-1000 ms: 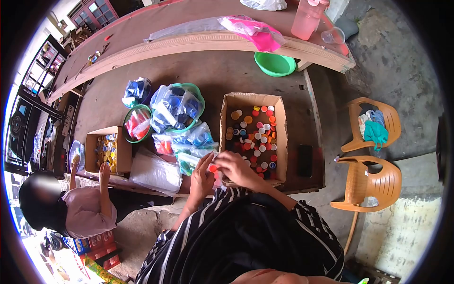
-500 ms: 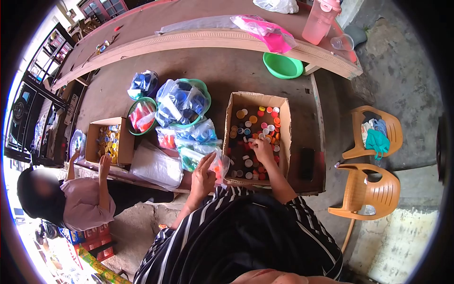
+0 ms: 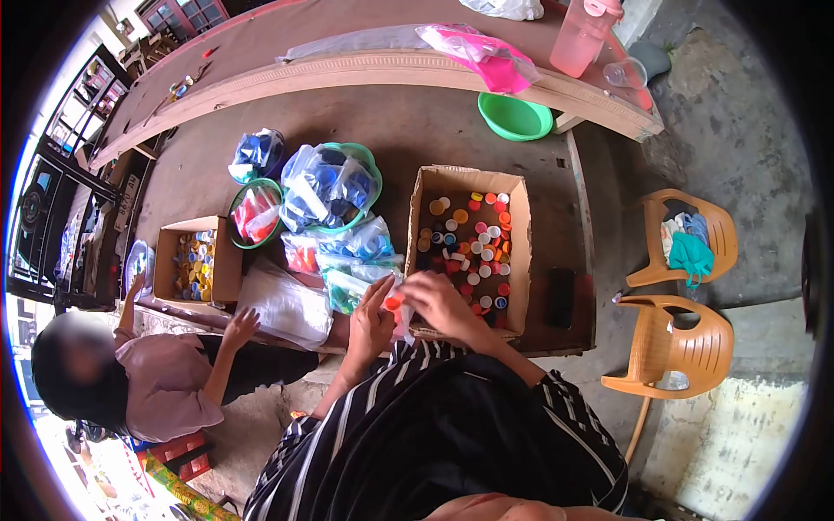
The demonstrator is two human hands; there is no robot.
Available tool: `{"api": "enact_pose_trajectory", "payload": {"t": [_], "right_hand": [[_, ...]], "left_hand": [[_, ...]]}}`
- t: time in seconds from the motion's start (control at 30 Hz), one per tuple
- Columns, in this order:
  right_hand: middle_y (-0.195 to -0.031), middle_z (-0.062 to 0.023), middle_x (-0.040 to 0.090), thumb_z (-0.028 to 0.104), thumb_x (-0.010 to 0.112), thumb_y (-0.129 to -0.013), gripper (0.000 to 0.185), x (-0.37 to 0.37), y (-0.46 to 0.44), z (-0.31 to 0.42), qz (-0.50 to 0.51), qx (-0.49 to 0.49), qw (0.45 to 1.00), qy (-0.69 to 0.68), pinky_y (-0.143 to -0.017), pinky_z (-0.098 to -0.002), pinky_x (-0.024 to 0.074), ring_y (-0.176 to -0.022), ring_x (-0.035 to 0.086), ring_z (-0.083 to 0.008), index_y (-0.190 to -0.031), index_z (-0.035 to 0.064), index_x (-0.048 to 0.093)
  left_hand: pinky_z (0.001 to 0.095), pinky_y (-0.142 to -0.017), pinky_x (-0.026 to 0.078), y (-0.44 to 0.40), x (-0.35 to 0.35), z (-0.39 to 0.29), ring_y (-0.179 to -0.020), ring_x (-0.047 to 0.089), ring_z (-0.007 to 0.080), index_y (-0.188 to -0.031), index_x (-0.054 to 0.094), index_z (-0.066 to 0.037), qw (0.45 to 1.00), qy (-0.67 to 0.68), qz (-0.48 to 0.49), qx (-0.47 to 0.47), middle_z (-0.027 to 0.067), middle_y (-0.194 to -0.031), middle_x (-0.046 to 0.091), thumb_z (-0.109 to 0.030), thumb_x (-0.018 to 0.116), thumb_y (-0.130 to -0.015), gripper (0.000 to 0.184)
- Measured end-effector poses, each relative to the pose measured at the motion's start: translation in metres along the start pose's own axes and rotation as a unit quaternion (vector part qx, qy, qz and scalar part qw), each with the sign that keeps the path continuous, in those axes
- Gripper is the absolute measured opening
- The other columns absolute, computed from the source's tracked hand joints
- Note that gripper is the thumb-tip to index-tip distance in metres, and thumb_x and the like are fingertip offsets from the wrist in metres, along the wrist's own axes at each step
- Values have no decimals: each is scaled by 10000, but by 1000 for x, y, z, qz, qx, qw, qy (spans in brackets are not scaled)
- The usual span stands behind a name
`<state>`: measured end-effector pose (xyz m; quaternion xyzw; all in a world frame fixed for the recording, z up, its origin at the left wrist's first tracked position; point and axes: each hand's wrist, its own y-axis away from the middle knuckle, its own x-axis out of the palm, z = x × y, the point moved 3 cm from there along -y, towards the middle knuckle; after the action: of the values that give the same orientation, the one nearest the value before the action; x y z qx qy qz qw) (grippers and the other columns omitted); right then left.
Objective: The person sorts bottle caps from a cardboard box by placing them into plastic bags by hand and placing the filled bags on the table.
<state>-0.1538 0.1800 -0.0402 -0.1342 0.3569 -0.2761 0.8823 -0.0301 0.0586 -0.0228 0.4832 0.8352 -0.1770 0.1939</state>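
My left hand (image 3: 372, 323) is closed on the edge of a clear plastic bag (image 3: 401, 326) at the near left side of the cardboard box (image 3: 526, 252). An orange-red cap (image 3: 392, 303) shows at this bag. My right hand (image 3: 437, 304) is right beside it, above the box's near left corner, with fingers bent together; what they hold is hidden. Inside the box lie many loose bottle caps (image 3: 460, 216) in red, orange, white, blue and yellow. Filled bags of green and blue caps (image 3: 347, 282) lie just beyond my left hand.
A green basin (image 3: 380, 174) of bagged blue caps and a smaller basin (image 3: 280, 227) of red ones stand left of the box. At left, a person (image 3: 161, 369) reaches near a box of yellow caps (image 3: 228, 265) and flat plastic bags (image 3: 282, 304). Orange chairs (image 3: 686, 347) stand right.
My right hand has moved from the caps in the box, left and toward me, to the bag at my left hand. The other person's hand has moved away from the smaller box.
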Motion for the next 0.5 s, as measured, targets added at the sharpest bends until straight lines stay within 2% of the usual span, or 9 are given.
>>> {"api": "enact_pose_trajectory", "payload": {"t": [0.07,0.1,0.13,0.17,0.2,0.23,0.3,0.33,0.5], "right_hand": [[-987,-119,637,85,696,-882,134,-16,-6,-22,-87,70,990,-88,-805,-390,511,-908,633,-316,-1004,31,682],[-955,-129,634,72,683,-889,100,-22,0,-44,-111,140,981,-74,-781,-392,511,-907,635,-318,-984,40,681],[-940,-133,632,62,664,-898,45,-25,7,-73,-132,167,977,-30,-764,-405,515,-903,637,-325,-938,41,668],[-940,-136,632,75,652,-901,32,-28,20,-98,-101,197,972,82,-749,-428,514,-896,639,-337,-893,44,650],[-934,-140,631,105,664,-881,49,-31,36,-126,-28,257,949,182,-742,-455,511,-898,639,-348,-876,57,654],[-952,-141,632,122,681,-850,74,-28,52,-155,24,287,934,214,-756,-463,511,-918,637,-340,-889,59,675],[-988,-140,635,116,691,-829,80,-30,65,-160,33,318,895,310,-781,-465,512,-940,634,-332,-873,49,690],[-996,-140,636,117,692,-828,84,-28,69,-163,33,313,890,329,-787,-465,513,-943,634,-330,-871,44,690],[-997,-144,633,109,695,-824,92,-18,74,-173,46,321,867,379,-795,-465,508,-942,633,-330,-876,34,689]], "left_hand": [[351,-819,543,2,-1,1,-1065,666,352,-1335,573,-3,1000,-2,-2,-8,211,-1327,593,102,485,-717,633],[349,-814,544,4,-2,2,-1063,667,352,-1334,574,-3,1000,-9,-10,-2,211,-1327,594,100,485,-717,632],[348,-809,544,5,-3,4,-1062,668,351,-1334,574,-3,1000,-17,-17,4,210,-1326,595,98,485,-717,631],[350,-809,544,5,-4,6,-1059,668,354,-1332,575,-2,1000,-20,-21,12,211,-1325,596,96,486,-716,630],[353,-809,543,5,-4,8,-1057,668,357,-1331,576,-2,999,-23,-26,21,212,-1324,596,94,486,-716,629],[355,-809,542,6,-4,9,-1054,667,359,-1329,576,-2,999,-26,-30,29,212,-1323,596,92,487,-715,627],[362,-823,539,4,-6,2,-1073,659,369,-1326,577,1,1000,-7,-9,-21,214,-1323,596,93,487,-713,627],[366,-830,538,4,-7,1,-1083,655,373,-1325,578,2,999,3,2,-46,215,-1322,596,93,487,-712,626],[361,-820,539,3,-3,6,-1080,654,374,-1323,577,4,1000,-9,-7,-2,212,-1317,599,95,485,-708,628]]}}
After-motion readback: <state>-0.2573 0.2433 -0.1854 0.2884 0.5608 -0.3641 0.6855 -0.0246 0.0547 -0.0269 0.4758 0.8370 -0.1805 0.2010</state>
